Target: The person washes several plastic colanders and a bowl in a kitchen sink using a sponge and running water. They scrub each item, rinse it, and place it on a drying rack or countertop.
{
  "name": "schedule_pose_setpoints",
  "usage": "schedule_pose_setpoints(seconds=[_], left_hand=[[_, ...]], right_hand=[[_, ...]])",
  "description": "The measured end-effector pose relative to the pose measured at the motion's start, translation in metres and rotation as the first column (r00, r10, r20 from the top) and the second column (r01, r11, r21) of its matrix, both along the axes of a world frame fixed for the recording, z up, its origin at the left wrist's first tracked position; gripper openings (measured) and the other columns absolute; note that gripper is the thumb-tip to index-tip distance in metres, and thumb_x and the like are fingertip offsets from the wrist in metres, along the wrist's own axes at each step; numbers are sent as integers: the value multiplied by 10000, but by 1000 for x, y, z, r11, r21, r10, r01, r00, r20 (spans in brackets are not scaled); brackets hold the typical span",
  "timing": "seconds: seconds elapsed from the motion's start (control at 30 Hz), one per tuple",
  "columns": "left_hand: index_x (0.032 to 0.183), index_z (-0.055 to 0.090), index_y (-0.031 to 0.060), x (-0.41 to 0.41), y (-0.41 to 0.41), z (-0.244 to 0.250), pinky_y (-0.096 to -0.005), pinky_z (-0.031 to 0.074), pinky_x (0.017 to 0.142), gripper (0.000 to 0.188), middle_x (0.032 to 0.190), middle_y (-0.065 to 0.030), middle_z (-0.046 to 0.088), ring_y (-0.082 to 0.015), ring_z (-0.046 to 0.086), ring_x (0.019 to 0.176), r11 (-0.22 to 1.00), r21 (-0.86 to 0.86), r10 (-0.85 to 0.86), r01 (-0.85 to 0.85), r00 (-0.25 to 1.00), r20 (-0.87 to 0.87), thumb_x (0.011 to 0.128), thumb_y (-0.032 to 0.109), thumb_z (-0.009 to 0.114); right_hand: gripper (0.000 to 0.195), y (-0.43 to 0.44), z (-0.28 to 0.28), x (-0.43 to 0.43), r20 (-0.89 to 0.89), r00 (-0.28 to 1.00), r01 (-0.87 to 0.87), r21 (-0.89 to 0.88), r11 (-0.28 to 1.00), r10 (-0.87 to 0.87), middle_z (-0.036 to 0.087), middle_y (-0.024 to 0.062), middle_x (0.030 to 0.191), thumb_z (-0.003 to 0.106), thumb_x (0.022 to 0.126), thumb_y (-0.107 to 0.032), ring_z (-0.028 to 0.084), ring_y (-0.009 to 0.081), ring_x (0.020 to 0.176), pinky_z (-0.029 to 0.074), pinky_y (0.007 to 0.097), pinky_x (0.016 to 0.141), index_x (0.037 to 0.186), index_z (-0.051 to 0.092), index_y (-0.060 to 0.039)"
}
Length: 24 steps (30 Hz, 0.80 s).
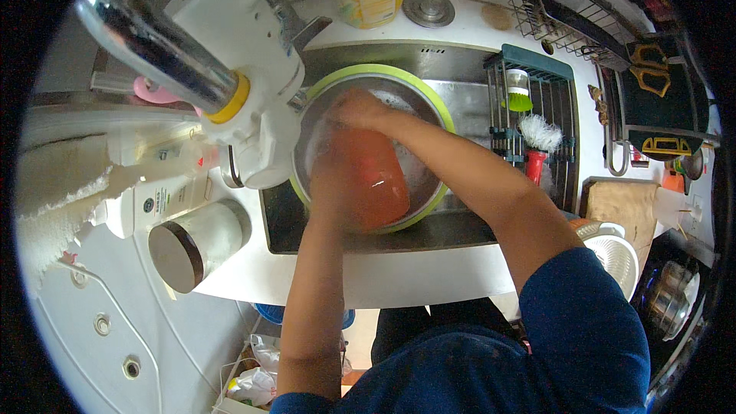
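Observation:
In the head view, a round basin with a lime-green rim (441,106) sits in the metal sink (466,106), with some suds inside. An orange-red, glossy, rounded object (382,184) lies tilted in the basin; whether it is a bowl or another container I cannot tell. My right hand (361,109) reaches over its far end with the fingers bent, and what the fingers grip is hidden. Motion blurs my left hand (339,155), which is at the left side of the orange-red object; its fingers cannot be made out.
A faucet with a white filter (259,98) overhangs the basin's left side. Right of it stands a dark rack (532,57) holding a white-bristled brush (539,138). A lidded clear jar (213,241) lies at left. A wooden cutting board (618,204) and white strainer basket (615,259) are at right.

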<state>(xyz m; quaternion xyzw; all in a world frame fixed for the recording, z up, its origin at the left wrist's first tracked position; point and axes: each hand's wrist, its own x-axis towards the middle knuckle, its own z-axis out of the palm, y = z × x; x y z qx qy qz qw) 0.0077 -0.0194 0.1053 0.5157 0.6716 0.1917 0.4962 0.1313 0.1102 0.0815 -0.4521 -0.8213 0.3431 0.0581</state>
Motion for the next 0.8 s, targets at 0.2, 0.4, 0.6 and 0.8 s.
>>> schedule_pose_setpoints(seconds=[0.2, 0.4, 0.6, 0.8], left_hand=[[1260, 474, -37, -38, -11, -25, -375, 426, 953, 663, 1240, -165, 529, -278, 522, 1129, 912, -84, 385, -402, 765, 516, 943, 523, 315], [1306, 424, -64, -9, -6, 16, -362, 345, 1022, 974, 1308, -173, 480, -291, 459, 1196, 726, -336, 673, -600, 519, 527, 840, 746, 149], [1285, 445, -66, -8, -16, 14, -351, 365, 997, 912, 1283, -188, 492, -277, 484, 1163, 781, -79, 607, -620, 721, 334, 881, 697, 150], [1141, 560, -81, -5, -28, 28, -325, 448, 865, 720, 1061, -145, 610, -245, 577, 949, 840, -117, 542, -530, 828, 143, 957, 549, 264]], right_hand=[[173, -77, 73, -4, -417, 906, 101, 53, 994, -70, 618, 199, 875, 566, 760, -169, 594, 352, 909, 471, 452, 808, 846, 640, -38], [162, -72, 102, -9, 56, 998, 42, -16, 999, -41, 631, 220, 818, 533, 779, -139, 628, 380, 779, 495, 490, 694, 838, 625, -20], [302, -85, 81, -19, -125, 990, 99, 251, 963, -69, 646, 235, 850, 563, 779, -284, 629, 377, 885, 498, 493, 743, 773, 676, -4], [327, -21, 21, 0, -39, 993, 92, -356, 930, -114, 623, 214, 1047, 538, 816, -268, 596, 346, 997, 461, 495, 840, 1001, 652, -23]])
